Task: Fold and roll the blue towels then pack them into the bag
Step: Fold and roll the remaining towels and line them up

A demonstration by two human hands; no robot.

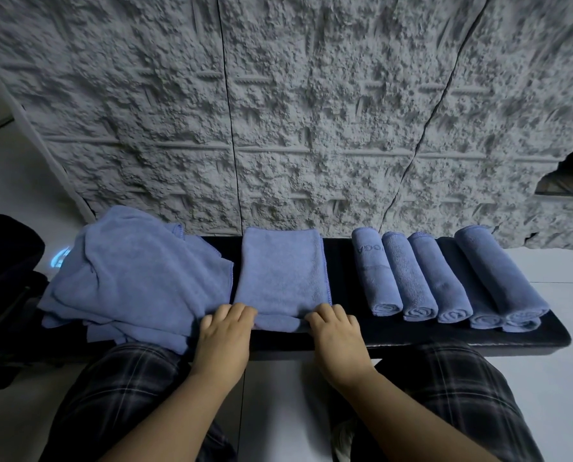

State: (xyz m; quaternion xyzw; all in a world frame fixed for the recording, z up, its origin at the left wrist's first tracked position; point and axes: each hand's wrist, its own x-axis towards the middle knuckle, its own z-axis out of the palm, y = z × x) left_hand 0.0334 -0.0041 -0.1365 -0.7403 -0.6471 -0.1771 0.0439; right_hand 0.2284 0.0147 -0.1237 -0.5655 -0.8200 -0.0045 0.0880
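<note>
Folded towel (280, 271) flat on the black bench (411, 331), mid-bench, near edge turned up into a first small roll. Left hand (223, 331) on the left end of that roll, fingers curled over it and gripping the cloth; right hand (336, 331) on the right end, fingers curled the same way, gripping. Loose pile (131, 278) of unfolded blue towels just left of the folded one, touching it and spilling over the bench's near edge. To the right, apart from the folded towel, rolled towels (445, 281) in a row, side by side and touching, spiral ends facing the person; one lying on top at the far right. Dark bag (5, 281) at far left beside the pile, mostly in shadow, whether open or closed not discernible. Rough grey wall (295, 111) behind the bench. Plaid shorts (111, 405) over both knees below.
</note>
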